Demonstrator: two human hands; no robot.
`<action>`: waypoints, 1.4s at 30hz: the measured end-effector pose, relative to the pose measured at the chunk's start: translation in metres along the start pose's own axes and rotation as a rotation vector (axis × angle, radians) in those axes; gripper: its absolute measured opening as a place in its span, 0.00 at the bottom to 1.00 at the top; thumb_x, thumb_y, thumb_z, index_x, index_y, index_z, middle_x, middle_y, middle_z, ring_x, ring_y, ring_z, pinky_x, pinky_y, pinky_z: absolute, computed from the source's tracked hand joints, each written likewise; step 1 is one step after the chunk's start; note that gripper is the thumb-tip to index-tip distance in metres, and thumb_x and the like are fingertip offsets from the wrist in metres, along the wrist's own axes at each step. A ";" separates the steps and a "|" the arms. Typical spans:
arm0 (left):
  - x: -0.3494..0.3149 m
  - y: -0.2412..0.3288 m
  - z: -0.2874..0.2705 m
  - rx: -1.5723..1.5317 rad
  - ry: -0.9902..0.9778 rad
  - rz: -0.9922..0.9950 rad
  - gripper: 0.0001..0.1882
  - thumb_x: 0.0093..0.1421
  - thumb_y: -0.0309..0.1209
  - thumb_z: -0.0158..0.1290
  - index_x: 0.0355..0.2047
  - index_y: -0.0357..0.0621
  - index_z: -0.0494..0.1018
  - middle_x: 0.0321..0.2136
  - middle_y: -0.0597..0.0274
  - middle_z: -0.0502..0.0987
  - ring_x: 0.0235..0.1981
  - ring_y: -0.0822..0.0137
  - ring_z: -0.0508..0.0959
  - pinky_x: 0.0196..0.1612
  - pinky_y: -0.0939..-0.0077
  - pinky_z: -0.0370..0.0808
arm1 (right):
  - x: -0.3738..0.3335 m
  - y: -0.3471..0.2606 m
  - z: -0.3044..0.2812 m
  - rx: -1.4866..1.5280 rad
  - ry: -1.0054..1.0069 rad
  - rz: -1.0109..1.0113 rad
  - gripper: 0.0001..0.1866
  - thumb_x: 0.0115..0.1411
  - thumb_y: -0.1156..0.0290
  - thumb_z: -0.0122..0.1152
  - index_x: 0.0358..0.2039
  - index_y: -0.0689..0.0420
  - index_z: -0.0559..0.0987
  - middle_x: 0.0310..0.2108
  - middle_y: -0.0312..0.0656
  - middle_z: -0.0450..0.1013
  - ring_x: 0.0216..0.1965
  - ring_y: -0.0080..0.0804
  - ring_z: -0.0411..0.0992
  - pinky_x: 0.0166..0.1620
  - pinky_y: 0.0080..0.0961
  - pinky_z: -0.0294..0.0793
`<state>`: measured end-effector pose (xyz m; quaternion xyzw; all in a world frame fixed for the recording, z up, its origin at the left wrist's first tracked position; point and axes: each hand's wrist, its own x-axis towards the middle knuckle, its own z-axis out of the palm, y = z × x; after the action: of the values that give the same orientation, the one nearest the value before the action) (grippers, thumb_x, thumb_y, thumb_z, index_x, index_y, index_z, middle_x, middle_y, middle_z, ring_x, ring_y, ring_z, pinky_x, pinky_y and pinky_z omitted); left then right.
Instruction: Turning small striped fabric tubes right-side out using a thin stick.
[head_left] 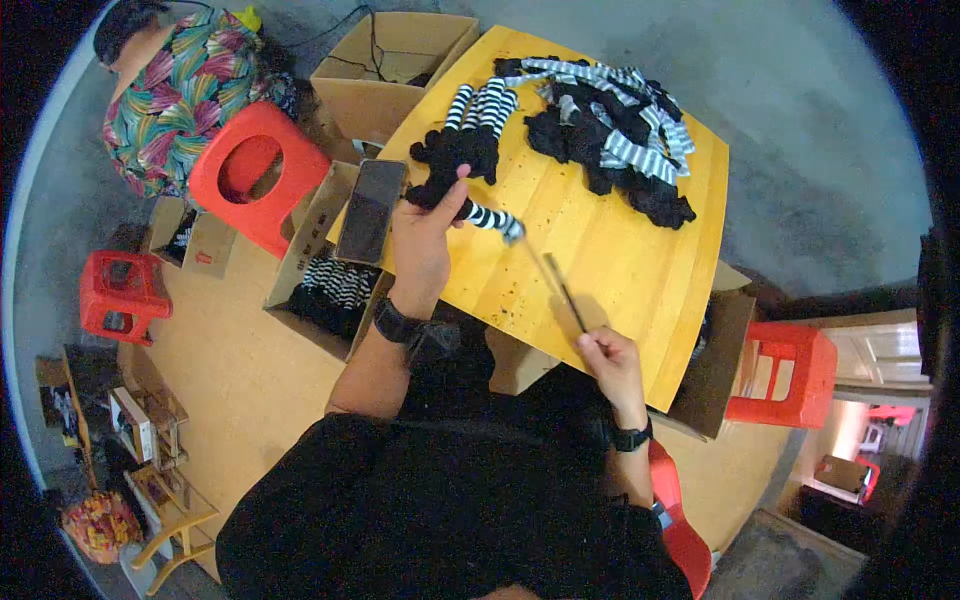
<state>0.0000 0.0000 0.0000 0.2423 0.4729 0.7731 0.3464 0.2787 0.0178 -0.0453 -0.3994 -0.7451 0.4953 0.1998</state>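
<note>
Left fingers (pixel 451 203) grip, right fingers (pixel 594 352) pinch nearer

The left hand (pixel 424 245) holds a black-and-white striped cloth (pixel 488 216), its end sticking out right of the fingers (pixel 453 200). The right hand (pixel 614 370) grips a thin stick (pixel 571 304). Left of the left fingers is a phone (pixel 371 212); beyond their tips, striped cloths (pixel 485 110) and a grey-striped pile (pixel 630 150).

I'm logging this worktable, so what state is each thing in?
Left hand, closed on a striped piece.
Right hand, closed on a thin tool.
Phone, upper face dark.
Other striped pieces, laid side by side.
Grey-striped pile, loosely heaped.
Cardboard box, open, striped items inside.
Table, littered with specks.
</note>
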 end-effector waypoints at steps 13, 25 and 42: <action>-0.038 -0.016 0.018 -0.131 -0.230 -0.345 0.08 0.52 0.23 0.53 0.34 0.41 0.70 0.29 0.65 0.74 0.27 0.75 0.73 0.27 0.81 0.72 | 0.093 -0.071 0.028 1.364 -0.076 0.182 0.11 0.59 0.64 0.49 0.33 0.59 0.73 0.10 0.24 0.51 0.12 0.15 0.49 0.16 0.15 0.46; 0.020 -0.011 -0.016 -0.155 -0.020 -0.299 0.05 0.54 0.26 0.51 0.32 0.41 0.71 0.27 0.63 0.75 0.22 0.74 0.74 0.22 0.81 0.71 | 0.230 -0.096 -0.019 0.714 0.116 0.042 0.10 0.50 0.65 0.63 0.21 0.51 0.70 0.13 0.23 0.59 0.13 0.12 0.52 0.16 0.14 0.47; 0.071 -0.014 -0.037 0.869 -0.115 -0.032 0.13 0.55 0.38 0.52 0.26 0.38 0.73 0.22 0.61 0.76 0.16 0.73 0.72 0.21 0.81 0.68 | 0.416 -0.073 0.047 -0.317 0.062 -0.290 0.20 0.42 0.57 0.67 0.22 0.63 0.76 0.19 0.45 0.72 0.22 0.29 0.70 0.28 0.26 0.68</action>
<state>-0.0673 0.0378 -0.0258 0.4008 0.7378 0.4822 0.2499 -0.0328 0.3070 -0.0409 -0.3297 -0.8568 0.3254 0.2266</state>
